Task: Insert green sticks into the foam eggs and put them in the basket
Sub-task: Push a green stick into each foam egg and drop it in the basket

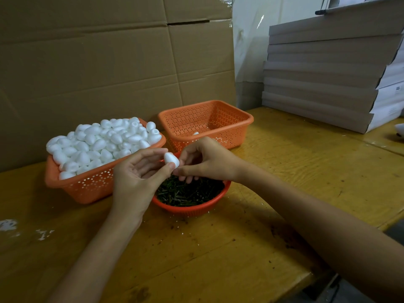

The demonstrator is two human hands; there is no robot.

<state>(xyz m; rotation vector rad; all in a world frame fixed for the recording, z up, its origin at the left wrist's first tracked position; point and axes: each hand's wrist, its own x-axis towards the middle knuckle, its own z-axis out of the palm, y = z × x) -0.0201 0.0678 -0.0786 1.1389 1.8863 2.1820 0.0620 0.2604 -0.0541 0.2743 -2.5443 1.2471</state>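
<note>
Barely visible: stick between right hand [205, 159] grip and foam egg [171, 159] in left hand [135, 173] grip.

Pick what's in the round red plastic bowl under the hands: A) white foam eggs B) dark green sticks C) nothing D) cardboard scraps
B: the round red plastic bowl holds a pile of dark green sticks; the white foam eggs fill the orange perforated basket to its left.

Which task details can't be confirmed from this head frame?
- Green stick at the white foam egg: hidden by the right hand fingertips.
- Contents of the far orange perforated basket: near wall and right hand hide most.
- White object at the right edge: cut off.
</note>
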